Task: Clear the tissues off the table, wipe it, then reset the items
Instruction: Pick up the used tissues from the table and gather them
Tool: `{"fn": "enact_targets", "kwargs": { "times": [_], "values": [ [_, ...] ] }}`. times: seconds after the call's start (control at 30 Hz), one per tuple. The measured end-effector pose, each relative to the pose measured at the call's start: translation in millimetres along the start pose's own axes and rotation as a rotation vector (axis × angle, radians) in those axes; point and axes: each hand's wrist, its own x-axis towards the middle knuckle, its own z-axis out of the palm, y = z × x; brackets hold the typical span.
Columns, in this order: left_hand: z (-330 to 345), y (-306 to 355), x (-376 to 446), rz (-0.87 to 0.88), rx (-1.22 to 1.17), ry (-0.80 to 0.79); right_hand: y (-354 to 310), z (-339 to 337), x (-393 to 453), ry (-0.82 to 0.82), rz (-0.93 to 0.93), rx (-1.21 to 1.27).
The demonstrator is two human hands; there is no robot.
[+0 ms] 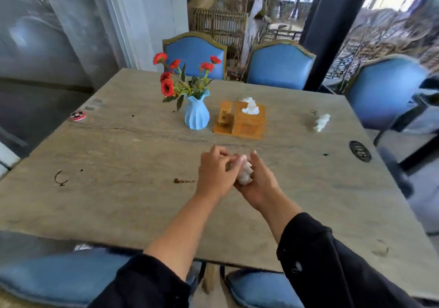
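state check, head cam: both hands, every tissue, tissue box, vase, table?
left hand: closed on the tissue wad, shared grip
right hand: cupping the wad from below
tissue wad: crumpled, held between both hands
loose tissue: crumpled, on the table's far right
tissue box: upright, one tissue sticking out
vase: upright, holding red flowers
table: stained, unwiped

Matt, weathered wooden table (118, 155); crumpled white paper tissue (245, 174); glossy, ribbed blue vase (196, 115); smooth, varnished wooden tissue box (248, 123); 2 far chairs (280, 66) upholstered in smooth blue material.
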Motion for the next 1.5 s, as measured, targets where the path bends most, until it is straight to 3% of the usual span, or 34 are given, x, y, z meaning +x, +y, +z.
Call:
{"fn": "enact_targets", "kwargs": {
  "times": [0.07, 0.2, 0.37, 0.63, 0.83, 1.1, 1.17, 1.23, 1.3, 1.5],
  "values": [
    [32.4, 26.6, -15.9, -0.093, -0.108, -0.03, -20.8, -39.7, -22.8, -0.003, -0.021, 0.014],
    [97.0, 88.0, -54.9, -0.062, -0.27, -0.16, -61.7, -126.8, -69.0, 0.031, -0.088, 0.018],
    [171.0, 159.7, -92.2, -0.148, -0.438, -0.262, -111.7, -226.1, -121.5, 0.149, -0.222, -0.001],
    [292.8, 242.3, -118.5, -0.513, -0.651, -0.393, -179.9, -336.1, -170.2, 0.271, -0.415, -0.108],
    [398.5, 282.8, -111.6, -0.827, -0.795, -0.461, -233.6, -400.8, -152.2, 0.371, -0.535, -0.191],
    [512.4, 315.5, -59.7, -1.076, -1.166, -0.614, -319.0, -466.4, -80.1, 0.357, -0.451, -0.367],
    [529.3, 329.0, -45.9, -1.093, -1.171, -0.633, -337.7, -480.7, -62.8, 0.397, -0.422, -0.611],
    [544.3, 338.5, -32.6, -1.091, -1.137, -0.635, -356.7, -497.9, -46.3, 0.449, -0.378, -1.063],
    [558.4, 340.5, -21.0, -1.066, -1.02, -0.582, -374.1, -514.2, -30.6, 0.427, -0.319, -1.264],
    [612.3, 319.8, -8.5, -1.103, -0.929, -0.376, -399.1, -554.7, 16.3, 0.303, -0.154, -1.108]
  ]
}}
